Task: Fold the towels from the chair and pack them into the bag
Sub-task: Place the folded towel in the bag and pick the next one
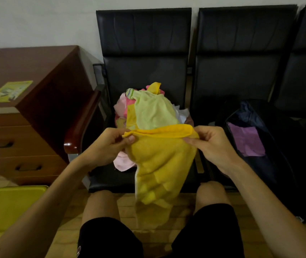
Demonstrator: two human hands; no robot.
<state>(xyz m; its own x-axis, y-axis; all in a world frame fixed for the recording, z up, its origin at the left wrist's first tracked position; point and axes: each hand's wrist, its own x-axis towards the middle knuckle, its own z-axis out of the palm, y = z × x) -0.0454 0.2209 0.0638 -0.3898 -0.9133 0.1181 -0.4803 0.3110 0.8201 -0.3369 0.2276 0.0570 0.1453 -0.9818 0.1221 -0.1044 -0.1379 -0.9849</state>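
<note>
Towels lie heaped on the seat of the black chair point(144, 62) in front of my knees: a light green towel point(154, 112) on top, pink towels point(123, 162) under and beside it, a bit of white cloth point(182, 114) at the right edge of the heap. I hold a yellow towel point(159, 164) up in front of that pile. My left hand point(111, 144) pinches its top edge at the left corner, thumb over the fabric and fingers curled behind it. My right hand point(211, 144) pinches the same edge at the right corner, thumb and forefinger closed on the hem, the other fingers loosely curled. Between the two hands the top edge is rolled over into a narrow orange-yellow band, drawn nearly straight. The rest of the towel hangs crumpled past the front of the seat, between my knees, its lower end blurred.

On the next seat to my right sits the black bag point(271, 168), open at the top, with a purple towel point(245, 140) lying flat inside. The bag does not touch the yellow towel.

To my left stands a brown wooden drawer cabinet point(18, 146) with a green leaflet point(8, 92) on top, close beside the chair's wooden armrest point(81, 123). A yellow tray point(5, 207) lies low at the left, by my left forearm.
</note>
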